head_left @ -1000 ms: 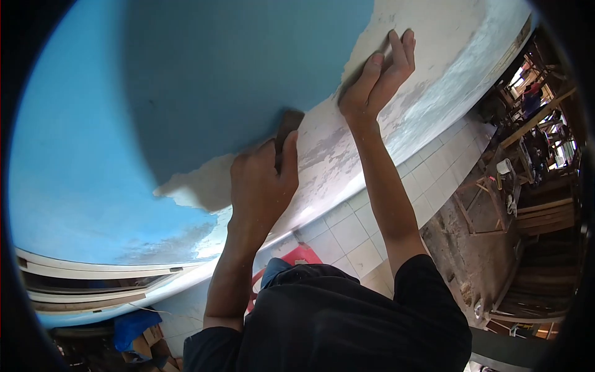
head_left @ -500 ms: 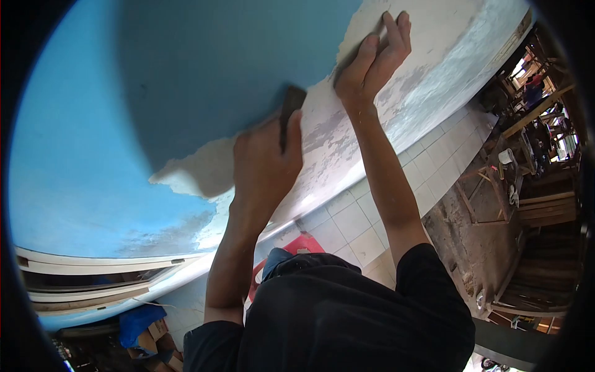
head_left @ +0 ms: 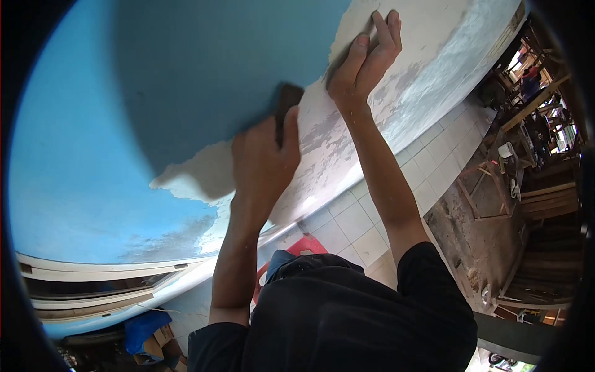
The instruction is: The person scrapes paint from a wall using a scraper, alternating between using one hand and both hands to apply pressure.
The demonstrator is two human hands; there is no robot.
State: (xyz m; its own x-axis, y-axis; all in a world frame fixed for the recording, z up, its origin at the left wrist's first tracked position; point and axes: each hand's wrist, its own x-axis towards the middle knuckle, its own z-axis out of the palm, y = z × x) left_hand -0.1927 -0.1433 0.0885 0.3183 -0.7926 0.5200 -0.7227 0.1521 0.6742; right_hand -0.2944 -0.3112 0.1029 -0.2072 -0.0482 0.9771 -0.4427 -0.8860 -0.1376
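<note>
L hand (head_left: 263, 161) up on the wall (head_left: 155, 93), arm stretched fwd from the black sleeve (head_left: 214, 347), wrist straight, back of hand toward cam. Fingers curled tight round a dark scraper (head_left: 286, 102), thumb lying along its side; only the upper end of the tool sticks out above the knuckles, rest hidden in the fist. That end sits right on the border btw the blue paint and the bare pale patch (head_left: 427, 37). R hand (head_left: 362, 62) higher and to the right, arm fully extended, forearm running up from the shoulder. Fingers straight and close together, pressed flat on the pale surface at the ragged paint edge, thumb spread out to the side; nothing gripped as far as visible (dark strip under the fingers looks like shadow, can't tell more). Scraper: short, dark brown, flat-ish, blade itself not visible. Wall: big blue area upper left, shaded in the middle; paint edge jagged w/ a loose-looking lip near the L wrist; stripped zone whitish w/ grey flecks and streaks running toward the right. Below the wall, pale floor tiles (head_left: 359, 223), a red item (head_left: 307, 245) partly behind the torso. Wooden frames (head_left: 533, 198) at far right, well apart from both hands.
</note>
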